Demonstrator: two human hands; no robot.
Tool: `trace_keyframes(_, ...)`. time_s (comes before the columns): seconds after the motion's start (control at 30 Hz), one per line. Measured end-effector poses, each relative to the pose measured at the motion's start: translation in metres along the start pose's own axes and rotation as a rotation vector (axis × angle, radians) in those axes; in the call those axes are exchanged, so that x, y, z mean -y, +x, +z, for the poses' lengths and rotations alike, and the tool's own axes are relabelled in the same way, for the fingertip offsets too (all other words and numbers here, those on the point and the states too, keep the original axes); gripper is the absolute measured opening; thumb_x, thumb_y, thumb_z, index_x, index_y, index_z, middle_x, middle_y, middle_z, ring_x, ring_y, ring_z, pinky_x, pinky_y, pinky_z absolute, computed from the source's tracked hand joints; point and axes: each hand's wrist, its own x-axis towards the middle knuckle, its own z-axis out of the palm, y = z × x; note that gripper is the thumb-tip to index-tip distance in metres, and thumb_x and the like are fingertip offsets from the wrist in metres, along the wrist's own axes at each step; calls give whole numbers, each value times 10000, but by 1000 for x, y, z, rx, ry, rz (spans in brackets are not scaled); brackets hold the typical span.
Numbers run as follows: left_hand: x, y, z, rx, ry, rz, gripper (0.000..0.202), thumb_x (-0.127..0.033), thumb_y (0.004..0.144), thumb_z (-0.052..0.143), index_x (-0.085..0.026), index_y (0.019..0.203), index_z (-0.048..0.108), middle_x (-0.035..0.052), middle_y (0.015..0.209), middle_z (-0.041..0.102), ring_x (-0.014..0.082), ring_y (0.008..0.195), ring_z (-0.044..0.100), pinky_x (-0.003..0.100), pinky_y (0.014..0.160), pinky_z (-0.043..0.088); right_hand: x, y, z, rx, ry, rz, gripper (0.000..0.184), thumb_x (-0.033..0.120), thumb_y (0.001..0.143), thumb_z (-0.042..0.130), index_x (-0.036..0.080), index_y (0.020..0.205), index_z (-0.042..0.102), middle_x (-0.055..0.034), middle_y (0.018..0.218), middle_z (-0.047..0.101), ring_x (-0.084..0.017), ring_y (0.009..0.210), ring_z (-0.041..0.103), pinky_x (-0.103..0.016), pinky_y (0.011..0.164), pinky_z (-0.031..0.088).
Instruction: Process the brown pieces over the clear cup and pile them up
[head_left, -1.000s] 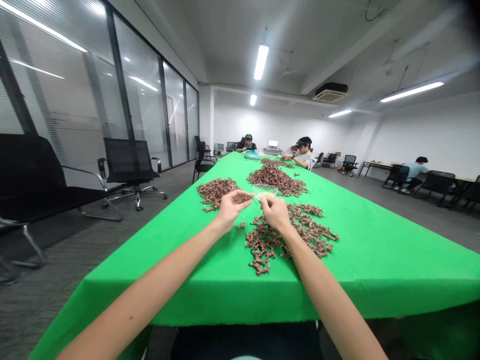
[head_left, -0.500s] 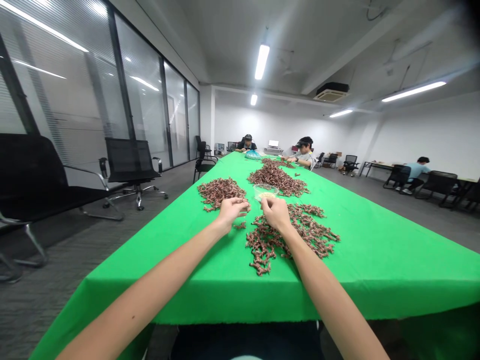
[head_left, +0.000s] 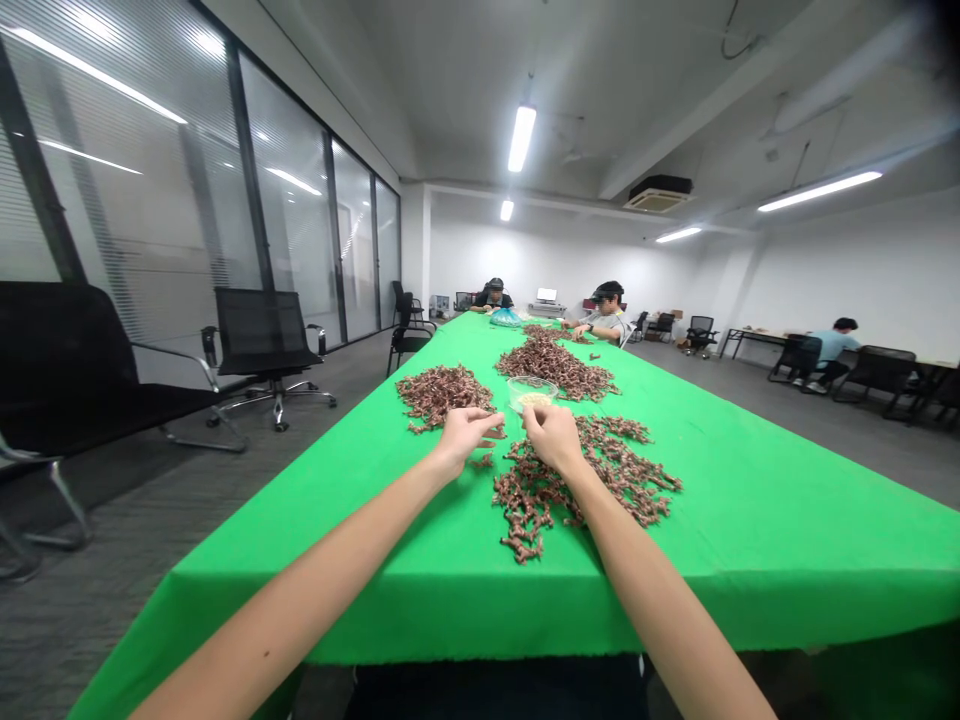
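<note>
My left hand [head_left: 466, 438] is over the green cloth with its fingers curled around what looks like a small brown figurine, mostly hidden. Close by on its right, my right hand [head_left: 553, 436] pinches thumb and fingers together; whatever is between them is too small to make out. Just beyond the right hand stands a clear plastic bowl [head_left: 531, 386] with pale small bits inside. Under and beside my right wrist spreads a loose pile of small brown figurines [head_left: 630, 470]. Another figurine pile [head_left: 439, 390] lies beyond my left hand.
A larger brown heap [head_left: 555, 365] lies farther up the green-covered table [head_left: 360, 530]. Two people sit at its far end, near a blue plastic bag [head_left: 505, 316]. Black chairs [head_left: 262, 335] stand along the left. Another person [head_left: 832, 345] sits at a desk far right.
The whole view has shifted slightly, so the table sits lower in the picture. Both hands stay close together in nearly the same place, with only small finger movement.
</note>
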Motion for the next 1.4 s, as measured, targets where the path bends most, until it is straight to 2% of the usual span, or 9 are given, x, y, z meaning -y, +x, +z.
trace_keyframes(0.17, 2, 2, 0, -12, -24, 9, 375, -451, 702, 828, -127, 722, 640, 153, 951, 763, 212, 722, 737, 283, 609, 540, 0, -1, 0, -8, 10, 1, 470, 400, 940, 452, 190, 555, 619, -35, 559, 630, -138, 520, 504, -269, 587, 341)
trace_keyframes(0.4, 0, 2, 1, -42, -70, 20, 336, -400, 724, 812, -136, 776, 611, 139, 935, 758, 188, 666, 726, 272, 569, 519, -1, 0, 1, -5, 67, -5, 470, 403, 928, 467, 193, 547, 646, -33, 498, 593, -150, 513, 491, -274, 569, 352)
trace_keyframes(0.63, -1, 0, 0, -84, 1, 34, 270, -364, 744, 755, -145, 736, 597, 47, 711, 676, 158, 542, 661, 226, 448, 369, -3, 1, 0, 22, 152, 50, 506, 413, 928, 445, 179, 522, 634, -27, 472, 570, -145, 480, 504, -273, 551, 352)
trace_keyframes(0.8, 0, 0, -1, -81, 11, 42, 269, -371, 727, 758, -138, 731, 624, 47, 709, 673, 134, 523, 625, 232, 474, 397, -5, 2, 0, 85, 168, 44, 510, 422, 926, 443, 180, 504, 596, -7, 452, 525, -135, 470, 486, -269, 547, 331)
trace_keyframes(0.97, 1, 1, -1, -60, 0, 44, 279, -380, 709, 768, -149, 719, 612, 50, 705, 681, 137, 516, 615, 250, 503, 430, -6, 2, -1, 27, 137, -4, 484, 430, 931, 431, 189, 536, 573, 6, 492, 520, -127, 494, 461, -274, 575, 320)
trace_keyframes(1.1, 4, 1, -2, -45, 2, 40, 281, -383, 720, 762, -152, 717, 603, 51, 713, 685, 139, 524, 619, 260, 517, 449, -8, 3, 1, 25, 166, 11, 527, 455, 941, 415, 203, 481, 472, 10, 475, 467, -127, 487, 431, -277, 555, 298)
trace_keyframes(1.23, 4, 2, -1, -41, 2, 39, 319, -405, 698, 792, -153, 722, 598, 55, 718, 693, 136, 517, 614, 263, 523, 459, -9, 4, 1, -28, 246, 16, 516, 458, 957, 399, 200, 530, 529, 7, 496, 508, -135, 508, 467, -270, 561, 316)
trace_keyframes(1.4, 2, 0, 1, -36, 26, 18, 321, -386, 686, 810, -150, 723, 596, 66, 729, 702, 132, 514, 608, 263, 518, 462, -8, 3, 0, -32, 245, -7, 522, 463, 953, 424, 197, 513, 513, 8, 494, 503, -130, 501, 460, -267, 560, 319)
